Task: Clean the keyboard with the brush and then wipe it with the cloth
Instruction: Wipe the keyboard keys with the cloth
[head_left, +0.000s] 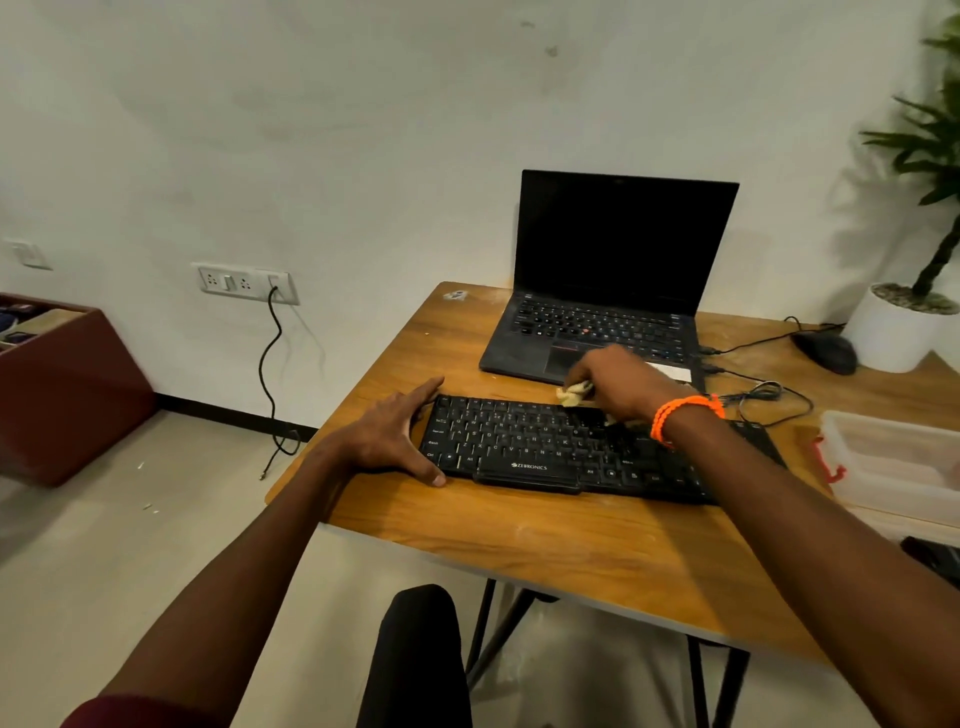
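Observation:
A black keyboard (545, 447) lies across the wooden table (519, 535) in front of me. My left hand (395, 431) braces its left end, thumb at the near corner and fingers stretched along the far corner. My right hand (618, 382), with an orange cord on the wrist, grips a crumpled pale yellow cloth (574, 392) at the keyboard's far edge, over the upper key rows. No brush shows in this view.
An open black laptop (608, 291) stands just behind the keyboard. To the right are a black mouse (826, 351) with cables, a white plant pot (898, 327) and a clear plastic box (893, 457). A dark red bin (62, 384) sits on the floor at left.

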